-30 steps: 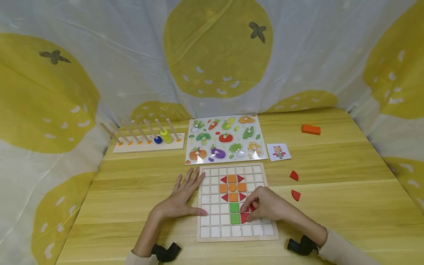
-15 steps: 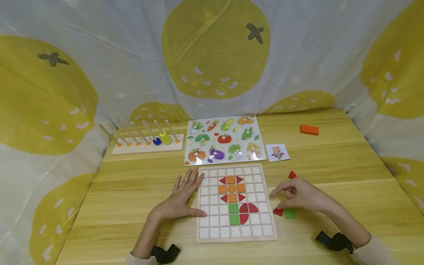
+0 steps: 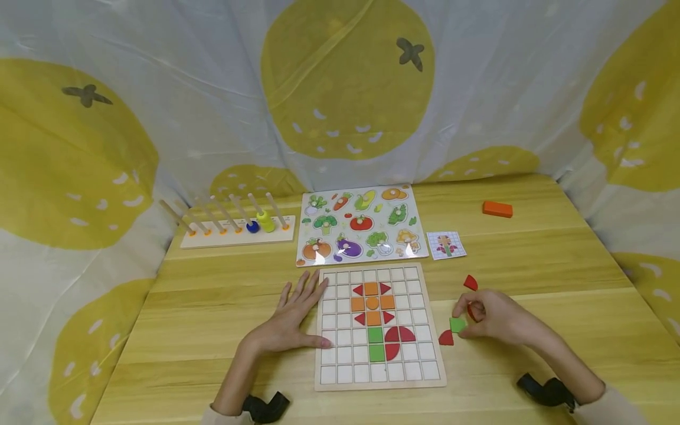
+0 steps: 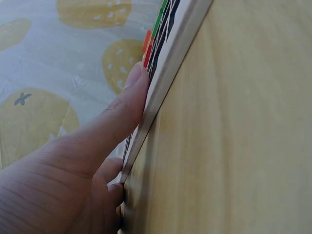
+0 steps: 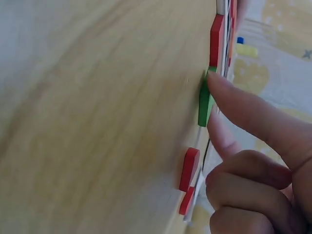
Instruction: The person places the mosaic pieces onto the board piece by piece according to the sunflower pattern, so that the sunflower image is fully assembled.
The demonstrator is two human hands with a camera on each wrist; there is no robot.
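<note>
We see the right hand [image 3: 491, 321] pinching a green square piece [image 3: 457, 324] with thumb and forefinger, on the table [image 3: 531, 260] just right of the grid board [image 3: 372, 378], beside a red quarter piece [image 3: 446, 338]. Left hand [image 3: 292, 319] lies flat, fingers straight, thumb on the board's left edge.

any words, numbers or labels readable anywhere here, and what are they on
No text can be read in any view.
Peg rack base: faint marks beside the pegs, too small to read.
Vegetable puzzle: pictures only, no words seen.
Small card: a grid with a flower picture, no text seen.
Grid board: coloured tiles only.
Green tile at the right hand: plain.
</note>
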